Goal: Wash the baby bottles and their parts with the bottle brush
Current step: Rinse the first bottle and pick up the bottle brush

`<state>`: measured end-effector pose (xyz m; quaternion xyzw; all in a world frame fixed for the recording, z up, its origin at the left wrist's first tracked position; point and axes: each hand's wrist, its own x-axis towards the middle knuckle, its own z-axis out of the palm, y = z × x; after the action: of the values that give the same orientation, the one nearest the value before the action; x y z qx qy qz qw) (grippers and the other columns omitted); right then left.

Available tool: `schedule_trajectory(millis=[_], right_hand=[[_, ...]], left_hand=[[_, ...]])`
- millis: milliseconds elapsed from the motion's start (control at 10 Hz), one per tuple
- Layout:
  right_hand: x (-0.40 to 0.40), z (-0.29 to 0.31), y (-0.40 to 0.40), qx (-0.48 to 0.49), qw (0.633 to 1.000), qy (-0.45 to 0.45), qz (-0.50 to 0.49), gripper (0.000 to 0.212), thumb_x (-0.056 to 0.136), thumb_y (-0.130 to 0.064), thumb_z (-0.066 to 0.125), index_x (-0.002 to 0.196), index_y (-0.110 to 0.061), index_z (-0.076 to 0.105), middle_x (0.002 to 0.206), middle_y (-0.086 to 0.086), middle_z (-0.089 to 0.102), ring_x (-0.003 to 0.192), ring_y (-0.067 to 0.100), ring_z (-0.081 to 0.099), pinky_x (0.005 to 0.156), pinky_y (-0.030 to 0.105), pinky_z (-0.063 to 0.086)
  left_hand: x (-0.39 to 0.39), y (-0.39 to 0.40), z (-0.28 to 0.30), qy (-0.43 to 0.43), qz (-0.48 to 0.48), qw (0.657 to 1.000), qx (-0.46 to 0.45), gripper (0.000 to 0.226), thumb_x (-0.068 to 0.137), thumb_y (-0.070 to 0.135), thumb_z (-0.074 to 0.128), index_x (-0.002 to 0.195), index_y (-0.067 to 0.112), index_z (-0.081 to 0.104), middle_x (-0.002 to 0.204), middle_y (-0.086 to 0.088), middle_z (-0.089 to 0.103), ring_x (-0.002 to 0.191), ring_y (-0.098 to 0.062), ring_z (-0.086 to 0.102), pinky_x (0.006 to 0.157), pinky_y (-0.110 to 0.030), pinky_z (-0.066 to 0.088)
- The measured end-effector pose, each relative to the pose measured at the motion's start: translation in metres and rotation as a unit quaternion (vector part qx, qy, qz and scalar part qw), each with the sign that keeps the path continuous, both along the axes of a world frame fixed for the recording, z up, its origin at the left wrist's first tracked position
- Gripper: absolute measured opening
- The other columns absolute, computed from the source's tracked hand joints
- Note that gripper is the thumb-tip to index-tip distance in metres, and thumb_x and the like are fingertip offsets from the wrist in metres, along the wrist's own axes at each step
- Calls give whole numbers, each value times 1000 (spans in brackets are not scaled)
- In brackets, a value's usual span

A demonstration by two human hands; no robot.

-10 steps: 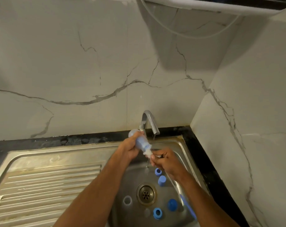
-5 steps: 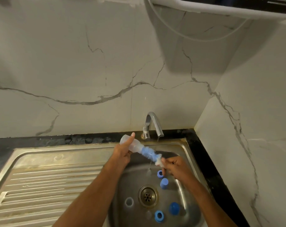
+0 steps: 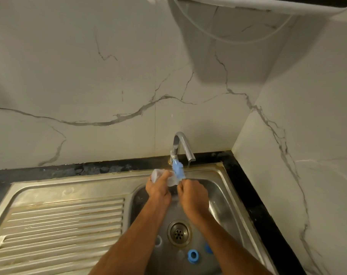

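My left hand (image 3: 158, 187) is gripping the clear bottle (image 3: 162, 175) over the sink (image 3: 224, 197), under the tap (image 3: 183, 144). My right hand (image 3: 192, 192) is pinching the brush; its blue bristles (image 3: 178, 170) are sticking up outside the bottle mouth.

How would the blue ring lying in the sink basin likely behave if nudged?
The blue ring looks like small hollow plastic, so probably light and stiff. The sink looks wet, so it may well slide. Being round, it could roll if tipped on edge.
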<state>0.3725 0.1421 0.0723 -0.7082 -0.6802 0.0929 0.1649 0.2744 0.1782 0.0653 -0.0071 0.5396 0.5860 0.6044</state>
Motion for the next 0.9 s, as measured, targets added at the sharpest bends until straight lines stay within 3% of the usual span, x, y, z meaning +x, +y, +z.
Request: schedule_trajectory(millis=[100,200,300,400,500,600,800,900], right_hand=[[-4,-2,-13,-43,997,-18,64,30,102,-31,42,86,-16,63,82,4,67,74,20,64,68,35,54],[-8,-2,-9,-38,998,-11,52,31,102,-33,40,90,-16,62,84,6,66,77,22,64,70,35,53],[-8,5,9,-4,1000,6,2,30,102,-37,44,90,-18,64,83,1,68,74,13,64,67,26,52],[-13,2,-14,-48,997,-3,60,30,100,-32,42,84,-17,62,79,4,65,72,21,63,66,35,53],[-3,0,-9,-38,999,-2,11,30,100,-40,46,86,-22,65,78,-5,66,68,7,63,62,22,52],[-9,7,5,-11,1000,-8,-12,29,99,-41,50,87,-21,66,80,-5,67,69,6,63,61,19,50],[-12,2,-9,-43,999,-5,-8,34,101,-41,44,90,-19,67,81,-3,68,70,10,63,63,24,50],[-15,3,-33,-72,995,10,65,30,100,-30,40,84,-15,61,80,5,64,73,23,61,65,35,50]], left_hand=[[-9,4,-9,-49,39,998,12,60,77,4,80,128,18,51,124,-13,58,114,-33,60,92,-53,55],[-8,0,-6,-58,24,997,39,56,78,4,79,124,21,51,125,-14,58,114,-35,61,90,-55,57],[-4,-1,-8,-66,39,996,54,43,79,0,78,113,19,59,124,-16,61,112,-34,63,89,-54,57],[-12,4,-8,-90,38,992,75,48,68,9,84,107,24,60,125,-16,61,116,-36,61,96,-63,52],[-10,7,-8,-107,16,988,112,57,71,7,84,119,22,58,131,-15,60,119,-34,60,99,-60,52],[-3,6,-12,-108,5,987,116,49,78,7,83,117,23,58,126,-15,60,114,-36,62,96,-62,53],[-3,14,-18,-68,48,996,35,51,80,12,83,121,15,54,124,-16,61,108,-34,65,91,-58,56],[-8,6,-16,-67,72,995,0,59,79,24,84,127,12,50,122,-16,60,109,-33,63,90,-52,56]])
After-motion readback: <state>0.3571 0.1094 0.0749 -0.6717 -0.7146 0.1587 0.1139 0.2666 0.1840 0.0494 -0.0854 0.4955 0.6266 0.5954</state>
